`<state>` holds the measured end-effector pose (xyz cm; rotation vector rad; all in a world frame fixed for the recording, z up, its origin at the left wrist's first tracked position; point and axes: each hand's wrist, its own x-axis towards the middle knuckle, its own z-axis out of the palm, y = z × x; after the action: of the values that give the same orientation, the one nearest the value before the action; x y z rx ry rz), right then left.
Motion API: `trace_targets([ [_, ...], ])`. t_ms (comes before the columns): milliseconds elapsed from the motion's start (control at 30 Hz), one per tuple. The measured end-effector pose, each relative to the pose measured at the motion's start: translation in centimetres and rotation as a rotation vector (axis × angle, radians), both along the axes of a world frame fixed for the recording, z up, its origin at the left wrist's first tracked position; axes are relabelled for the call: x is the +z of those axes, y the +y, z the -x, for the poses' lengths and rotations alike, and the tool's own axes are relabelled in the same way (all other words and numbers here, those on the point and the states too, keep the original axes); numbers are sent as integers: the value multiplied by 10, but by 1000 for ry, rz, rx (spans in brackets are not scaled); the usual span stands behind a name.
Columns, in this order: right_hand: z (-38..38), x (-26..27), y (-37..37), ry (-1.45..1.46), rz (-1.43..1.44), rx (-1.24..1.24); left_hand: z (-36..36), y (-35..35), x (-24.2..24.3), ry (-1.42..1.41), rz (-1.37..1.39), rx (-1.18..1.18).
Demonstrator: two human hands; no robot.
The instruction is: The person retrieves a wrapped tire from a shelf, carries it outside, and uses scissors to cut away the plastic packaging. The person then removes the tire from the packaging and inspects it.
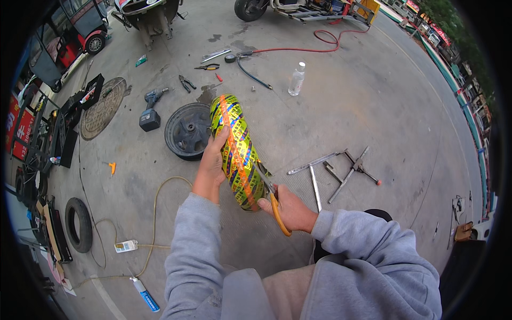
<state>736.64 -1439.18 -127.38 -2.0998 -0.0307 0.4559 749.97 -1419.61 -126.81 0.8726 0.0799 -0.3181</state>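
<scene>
Upright in front of me stands what looks like a tyre wound in shiny yellow printed wrapping (240, 156), with an orange band along it. My left hand (213, 166) grips its left side, thumb on the wrapping. In my right hand (295, 209) is a pair of scissors (279, 214) with orange handles. Their blades lie against the lower right side, where the wrapping is slit and something dark shows. Just behind my left hand a black wheel rim (187, 130) lies flat on the concrete, partly hidden by the wrapped tyre.
Left of the rim stands a cordless impact wrench (150, 110). Pliers (187, 83), a pressure gauge with hose (231, 59) and a clear bottle (297, 80) are ahead. A metal tool frame (340, 170) lies right; a bare tyre (78, 225) and a cable (155, 208) lie left.
</scene>
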Motion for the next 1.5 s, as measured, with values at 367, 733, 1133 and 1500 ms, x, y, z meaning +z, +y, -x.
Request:
trace_targets([
  [367,-45,37,-47,690,-650,44,6,-17,-5,-67,-131,106],
  [733,-58,46,6,-424,-244,191,0,5,28,-161,-112,100],
  [1133,-32,24,21,-44,-115,90,33,-3,-8,-17,-119,71],
  [1500,-54,72,-31,183,-162,18,15,-34,7,-264,-112,28],
])
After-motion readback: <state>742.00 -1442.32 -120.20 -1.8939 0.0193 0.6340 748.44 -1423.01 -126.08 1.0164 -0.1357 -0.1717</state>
